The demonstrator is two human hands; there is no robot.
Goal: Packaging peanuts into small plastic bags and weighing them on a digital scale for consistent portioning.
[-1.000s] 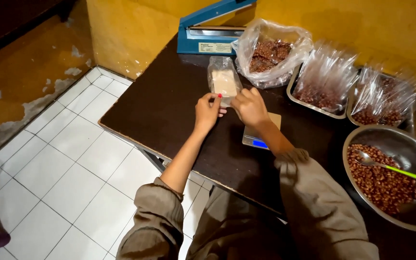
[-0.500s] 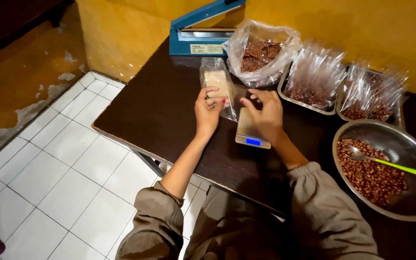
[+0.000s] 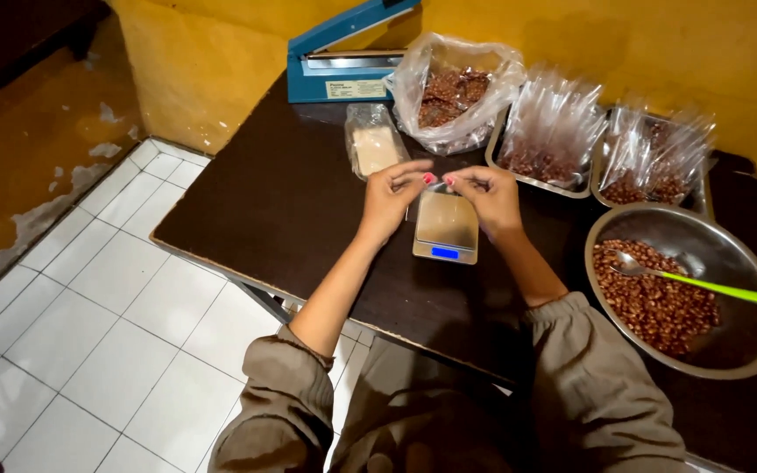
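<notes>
Item: packing station, dark table (image 3: pixel 247 219), listed near to far.

- Bowl (image 3: pixel 751 337), steel, near right: brown nuts (image 3: pixel 650 302); spoon (image 3: pixel 698 278) with green handle resting inside.
- Scale (image 3: pixel 446 228), centre: pan bare, blue display lit.
- Left hand (image 3: pixel 389 197) and right hand (image 3: pixel 488 194), meeting just above the scale's far edge: fingertips of both pinched shut on a small clear bag (image 3: pixel 435 186), barely visible between them. Handling note: the film looks thin and slippery, so rubbing the mouth open with light fingertip pressure, held over the pan, probably works best.
- Bag stack (image 3: pixel 374 147), clear wrapper, just beyond left hand.
- Trays (image 3: pixel 541 180) of filled packets, far right.
- Large bag (image 3: pixel 453 88) of nuts, open.
- Sealer (image 3: pixel 343 57), blue, against yellow wall.
</notes>
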